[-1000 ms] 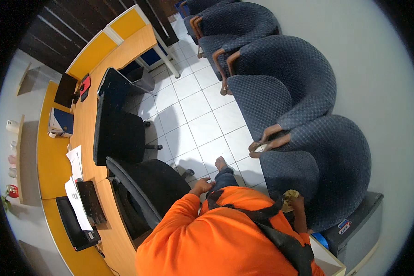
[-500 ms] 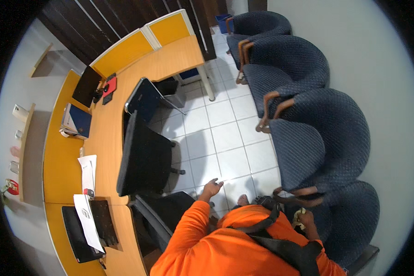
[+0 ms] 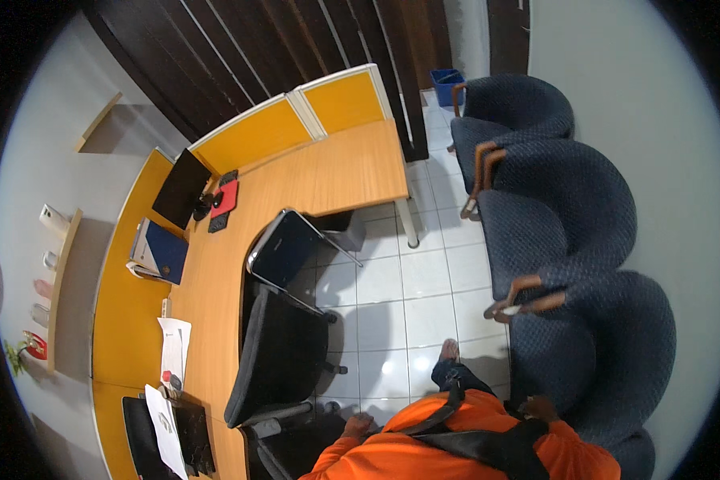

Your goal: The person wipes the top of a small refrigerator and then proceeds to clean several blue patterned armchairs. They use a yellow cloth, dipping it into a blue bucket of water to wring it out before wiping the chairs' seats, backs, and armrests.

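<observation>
My left hand [image 3: 358, 425] hangs low beside my orange sleeve, its fingers curled in and nothing visible in them. The nearest thing to it is the black office chair [image 3: 284, 360] at the desk. On my other side, my right hand [image 3: 541, 407] is closed beside the seat of a dark blue upholstered armchair [image 3: 552, 356]. A crumpled, pale yellowish cloth-like thing is in its grip; now only a sliver shows, mostly covered by the fingers.
A wooden desk [image 3: 344, 172] with yellow partitions runs along the left, bearing a monitor [image 3: 182, 189], binders [image 3: 162, 250] and papers [image 3: 174, 352]. A folding chair [image 3: 284, 250] stands against it. More armchairs [image 3: 564, 204] line the right wall. White floor tiles [image 3: 424, 280] lie between; a blue bin [image 3: 447, 86] is far back.
The view has shifted, and desk and chairs now sit lower in it. My left hand has drawn back toward my body, its fingers curling from outstretched. A bare foot now shows farther forward.
</observation>
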`<action>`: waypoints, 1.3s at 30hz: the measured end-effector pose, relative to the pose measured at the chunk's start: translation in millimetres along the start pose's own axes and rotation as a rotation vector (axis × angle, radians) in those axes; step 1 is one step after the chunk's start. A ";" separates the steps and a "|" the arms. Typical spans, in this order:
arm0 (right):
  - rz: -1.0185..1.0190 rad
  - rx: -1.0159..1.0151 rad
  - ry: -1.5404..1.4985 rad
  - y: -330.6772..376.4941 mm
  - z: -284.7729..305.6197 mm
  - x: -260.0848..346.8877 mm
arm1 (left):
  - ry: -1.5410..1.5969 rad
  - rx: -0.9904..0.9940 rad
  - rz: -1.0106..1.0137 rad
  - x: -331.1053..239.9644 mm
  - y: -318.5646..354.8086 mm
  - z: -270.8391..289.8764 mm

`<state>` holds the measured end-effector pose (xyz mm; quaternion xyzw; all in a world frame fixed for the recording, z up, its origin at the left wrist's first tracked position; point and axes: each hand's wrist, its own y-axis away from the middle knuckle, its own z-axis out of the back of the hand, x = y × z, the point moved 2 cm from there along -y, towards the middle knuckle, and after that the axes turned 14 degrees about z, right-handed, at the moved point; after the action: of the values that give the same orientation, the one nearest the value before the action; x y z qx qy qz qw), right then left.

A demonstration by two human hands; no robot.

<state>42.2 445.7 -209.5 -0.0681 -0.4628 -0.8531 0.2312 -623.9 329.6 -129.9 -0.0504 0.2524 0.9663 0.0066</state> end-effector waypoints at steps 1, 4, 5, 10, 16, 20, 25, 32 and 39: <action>-0.035 -0.047 -0.177 -24.0 39.4 -1.1 | 0.038 -0.058 -0.053 5.3 -13.9 8.8; -0.169 -0.199 -0.435 -84.1 177.5 13.9 | -0.008 -0.142 -0.064 23.2 -44.5 56.6; -0.124 -0.292 -0.334 -100.2 223.5 28.0 | 0.173 -0.134 0.216 25.5 -71.9 73.2; 0.003 -0.420 -0.353 -145.9 424.0 85.5 | 1.243 -0.092 0.722 16.3 -158.0 129.9; -0.092 -0.523 -0.368 -181.4 527.7 91.2 | 0.926 -0.085 0.337 6.5 -254.5 169.9; 0.008 -0.207 -0.031 -186.1 531.7 55.2 | 1.440 0.022 0.271 20.0 -354.5 227.2; -0.488 -0.258 -0.620 -157.9 527.8 -16.3 | 1.384 0.282 0.259 -6.8 -493.2 388.8; -0.397 -0.297 -0.657 -207.4 518.3 -84.2 | 1.237 0.323 0.059 -88.0 -615.2 574.3; -0.314 -0.341 -0.551 -285.5 632.8 -119.0 | 1.146 0.270 0.373 -110.8 -708.7 584.3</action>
<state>-45.1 1137.4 -109.4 -0.2611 -0.3636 -0.8927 -0.0508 -541.5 1234.7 43.0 -0.5151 0.3403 0.7301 -0.2929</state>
